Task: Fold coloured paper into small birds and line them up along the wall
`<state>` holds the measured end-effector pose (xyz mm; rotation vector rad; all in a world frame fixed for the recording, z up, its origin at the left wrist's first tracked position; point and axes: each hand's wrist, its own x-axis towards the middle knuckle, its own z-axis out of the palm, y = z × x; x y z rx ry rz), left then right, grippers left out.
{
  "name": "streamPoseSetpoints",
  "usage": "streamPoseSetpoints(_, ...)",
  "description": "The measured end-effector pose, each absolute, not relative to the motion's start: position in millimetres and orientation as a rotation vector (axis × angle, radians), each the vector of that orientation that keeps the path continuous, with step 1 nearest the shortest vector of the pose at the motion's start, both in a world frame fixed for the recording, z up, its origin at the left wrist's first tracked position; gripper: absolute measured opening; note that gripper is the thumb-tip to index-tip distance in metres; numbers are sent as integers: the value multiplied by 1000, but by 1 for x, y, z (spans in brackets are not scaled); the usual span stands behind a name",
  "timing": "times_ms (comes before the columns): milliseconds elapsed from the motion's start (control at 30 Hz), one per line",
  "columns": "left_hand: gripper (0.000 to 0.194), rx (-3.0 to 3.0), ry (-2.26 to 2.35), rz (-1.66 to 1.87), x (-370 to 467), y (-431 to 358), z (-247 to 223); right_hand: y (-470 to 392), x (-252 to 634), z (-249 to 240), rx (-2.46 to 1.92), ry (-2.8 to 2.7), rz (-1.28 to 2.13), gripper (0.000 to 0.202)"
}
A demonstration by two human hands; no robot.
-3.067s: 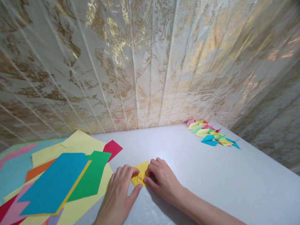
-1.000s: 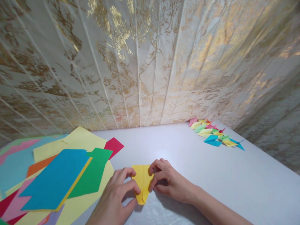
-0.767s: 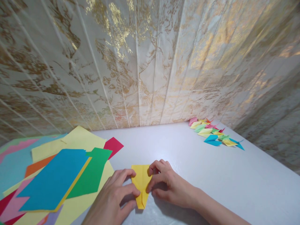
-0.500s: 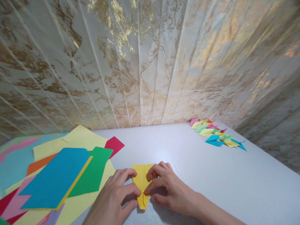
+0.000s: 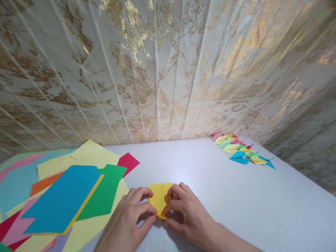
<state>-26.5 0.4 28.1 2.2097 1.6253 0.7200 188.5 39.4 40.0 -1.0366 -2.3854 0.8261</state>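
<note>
A small yellow sheet of origami paper lies on the white table between my hands, its near end bent up into a short fold. My left hand grips the left side, with the thumb and index finger at the lower left corner of the fold. On the opposite side, my right hand pinches the lower right corner, its other fingers curled over the right edge. The fingertips hide both ends of the fold.
A spread of coloured paper sheets covers the table's left side, with a red piece at its right edge. Several folded paper figures sit at the back right. A gold-patterned curtain hangs along the back edge.
The tapered near end of the yellow paper, flat before, is now bent upward, so the paper looks shorter. Both thumbs have moved in to the fold. The sheets and figures stay put.
</note>
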Motion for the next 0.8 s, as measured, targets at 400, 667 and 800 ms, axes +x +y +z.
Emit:
streamPoseSetpoints(400,16,2234,1649,722,-22,4,21,43,178,42,-1242,-2229,882,17)
streamPoseSetpoints(667,17,2261,1699,705,-16,6,22,42,176,42,-1255,-2238,838,22)
streamPoseSetpoints(800,15,2255,1734,727,-15,6,21,43,176,41,-1250,-2262,824,22)
